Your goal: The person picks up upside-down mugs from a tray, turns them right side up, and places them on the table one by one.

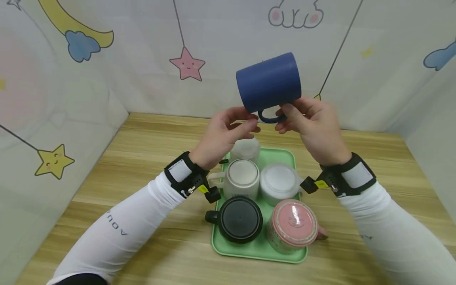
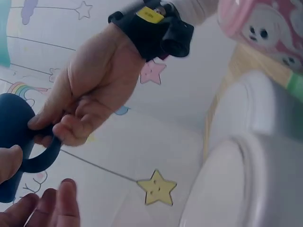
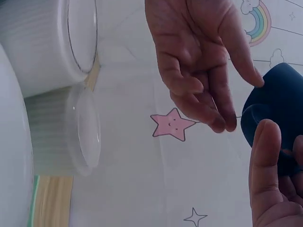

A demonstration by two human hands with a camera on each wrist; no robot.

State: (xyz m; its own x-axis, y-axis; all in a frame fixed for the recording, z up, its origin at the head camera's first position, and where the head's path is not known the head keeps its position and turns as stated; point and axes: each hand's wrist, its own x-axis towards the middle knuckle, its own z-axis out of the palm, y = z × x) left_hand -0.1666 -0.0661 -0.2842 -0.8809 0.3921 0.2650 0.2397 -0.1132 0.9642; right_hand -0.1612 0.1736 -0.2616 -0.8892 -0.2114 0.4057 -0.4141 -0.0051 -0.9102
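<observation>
A blue mug (image 1: 268, 83) is held up on its side above the far part of the tray, handle (image 1: 271, 118) hanging downward. My right hand (image 1: 315, 126) pinches it at the handle and right end, thumb on the near side. At the mug's left end is my left hand (image 1: 228, 132), its forefinger touching the lower edge and the other fingers loosely bent. In the left wrist view the right hand (image 2: 97, 85) grips the handle. The right wrist view shows the left hand (image 3: 194, 61) with one fingertip against the blue mug (image 3: 279, 104).
Below, a green tray (image 1: 260, 255) on the wooden table (image 1: 149, 158) carries several upturned mugs: a black mug (image 1: 240, 219), a pink mug (image 1: 293, 225), a ribbed white mug (image 1: 242, 178), a white mug (image 1: 279, 183) and a pale cup (image 1: 246, 148). Patterned cloth walls (image 1: 142, 71) stand behind and beside.
</observation>
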